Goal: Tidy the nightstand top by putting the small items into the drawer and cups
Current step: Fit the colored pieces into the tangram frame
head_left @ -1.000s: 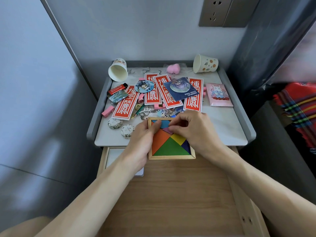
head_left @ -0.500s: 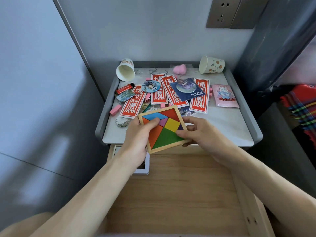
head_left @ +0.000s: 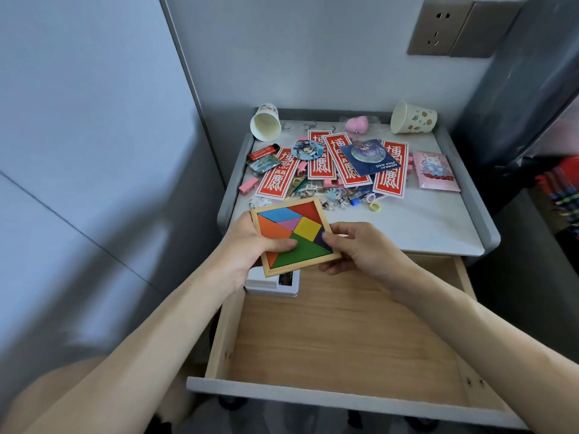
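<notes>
Above the open drawer (head_left: 344, 333), just off the nightstand's (head_left: 438, 233) front edge, the tangram tray (head_left: 296, 236) is held tilted, the left hand (head_left: 250, 245) and right hand (head_left: 360, 249) clamped on opposite sides, thumbs pressed over the coloured pieces, seemingly so that none slips out. Two cups (head_left: 265, 126) are left lying on their sides.

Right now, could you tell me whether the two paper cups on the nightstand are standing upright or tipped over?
Both are tipped over. The left cup and the right cup lie on their sides at the back, and their open mouths face sideways, not upward.
</notes>
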Tool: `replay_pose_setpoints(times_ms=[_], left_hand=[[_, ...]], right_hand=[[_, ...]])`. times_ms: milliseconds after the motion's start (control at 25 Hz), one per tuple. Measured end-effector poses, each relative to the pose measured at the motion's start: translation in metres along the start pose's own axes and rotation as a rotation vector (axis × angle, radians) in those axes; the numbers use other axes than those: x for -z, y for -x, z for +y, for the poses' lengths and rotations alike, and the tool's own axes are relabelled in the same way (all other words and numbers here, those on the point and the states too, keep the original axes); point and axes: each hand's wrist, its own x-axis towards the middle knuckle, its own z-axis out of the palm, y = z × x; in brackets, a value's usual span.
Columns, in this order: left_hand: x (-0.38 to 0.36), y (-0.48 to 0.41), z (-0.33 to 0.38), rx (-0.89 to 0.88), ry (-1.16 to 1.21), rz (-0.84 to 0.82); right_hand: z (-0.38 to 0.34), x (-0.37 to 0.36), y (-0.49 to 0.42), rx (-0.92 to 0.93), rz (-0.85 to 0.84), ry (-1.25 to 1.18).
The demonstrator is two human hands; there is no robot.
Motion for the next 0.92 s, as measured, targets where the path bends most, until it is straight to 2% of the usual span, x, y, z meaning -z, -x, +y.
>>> replay_pose_setpoints(times_ms=[240,320,400,480,560,680,920], left_hand=[[0.037,0.009,-0.006,-0.009,-0.139,-0.024],[0.05,0.009,-0.007,-0.014,-0.353,0.07],[0.064,0.003,-0.012,-0.016,-0.717,0.241],[0.069,0.001,-0.018,0.014,-0.975,0.306],[0.067,-0.001,-0.024,0.095,-1.099,0.217],[0.059,-0.005,-0.032,0.177,-1.15,0.053],[0.051,-0.013,-0.037,0.167,-1.287,0.04]], right_hand=[[0.004,-0.02,-0.005,-0.062,-0.033,0.198],[0.014,-0.026,-0.004,-0.111,-0.084,0.192],[0.033,-0.031,0.001,-0.17,-0.155,0.196],[0.055,-0.037,0.007,-0.254,-0.224,0.222],[0.075,-0.042,0.013,-0.329,-0.279,0.259],[0.094,-0.051,0.014,-0.401,-0.321,0.273],[0.119,-0.072,-0.005,-0.498,-0.206,0.218]])
